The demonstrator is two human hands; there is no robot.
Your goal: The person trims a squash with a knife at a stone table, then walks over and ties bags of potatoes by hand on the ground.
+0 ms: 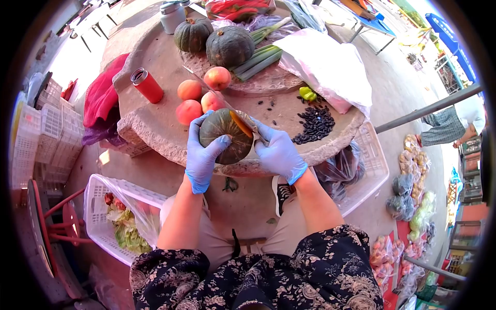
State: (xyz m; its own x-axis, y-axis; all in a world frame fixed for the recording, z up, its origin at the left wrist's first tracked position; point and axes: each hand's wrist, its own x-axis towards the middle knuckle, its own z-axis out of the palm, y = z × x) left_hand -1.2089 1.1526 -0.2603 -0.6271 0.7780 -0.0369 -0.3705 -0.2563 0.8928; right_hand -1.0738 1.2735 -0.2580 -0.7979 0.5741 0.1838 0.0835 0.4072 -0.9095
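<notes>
A dark green, striped pumpkin is held over the near rim of the round stone table. My left hand, in a blue glove, is closed around its left side with the thumb across the front. An orange strip of flesh shows at its upper right. My right hand, also gloved, has its fingers pinched together by that strip. A thin greyish-brown piece at the fingertips is too small to name. Just beyond the pumpkin lie several peaches.
On the stone table are two whole pumpkins, leeks, green peppers, dark berry-like pieces, a white bag and a red flask. White crates flank my legs. Another person stands at right.
</notes>
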